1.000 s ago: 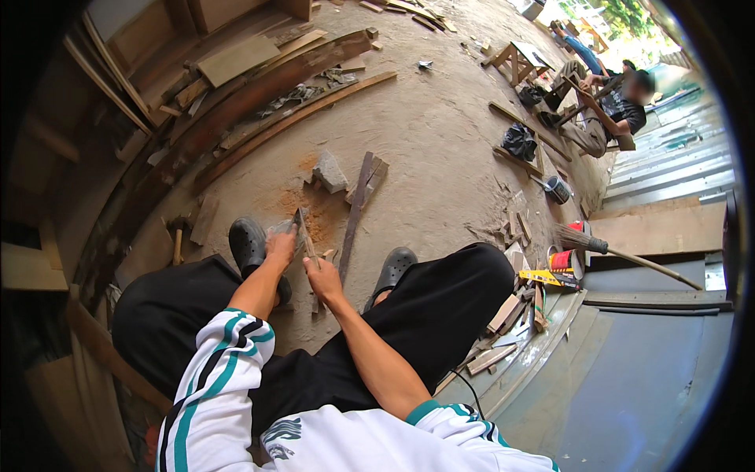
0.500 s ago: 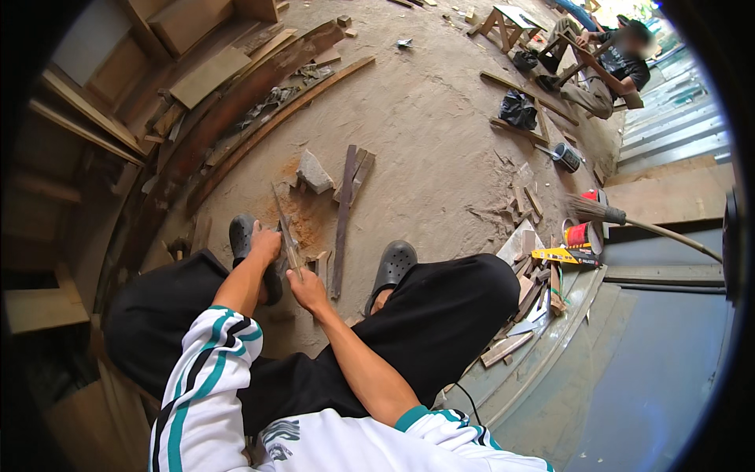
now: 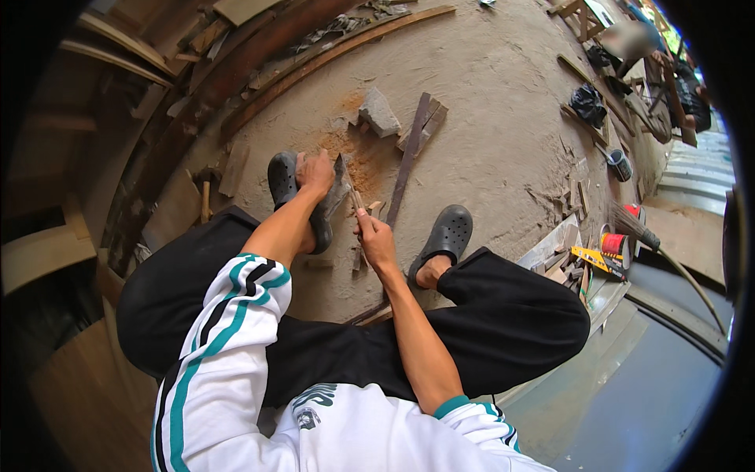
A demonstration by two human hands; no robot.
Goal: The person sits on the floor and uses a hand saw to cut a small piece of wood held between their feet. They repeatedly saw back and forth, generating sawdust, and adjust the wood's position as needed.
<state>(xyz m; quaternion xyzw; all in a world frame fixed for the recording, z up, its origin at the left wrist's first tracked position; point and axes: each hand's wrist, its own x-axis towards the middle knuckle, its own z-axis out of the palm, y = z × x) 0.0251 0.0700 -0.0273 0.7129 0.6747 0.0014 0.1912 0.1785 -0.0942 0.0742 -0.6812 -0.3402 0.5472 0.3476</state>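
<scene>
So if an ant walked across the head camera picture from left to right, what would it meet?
Short wooden handle → left hand → right hand → dark grey clog on the right foot → black plastic bag → broom.

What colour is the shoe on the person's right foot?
The right shoe is dark grey; the head view shows it best.

The pointed grey metal blade (image 3: 339, 182), lately reaching past the bare left hand (image 3: 315, 172), now ends beside it. Dark grey perforated clogs (image 3: 448, 231) appear higher in view.
</scene>
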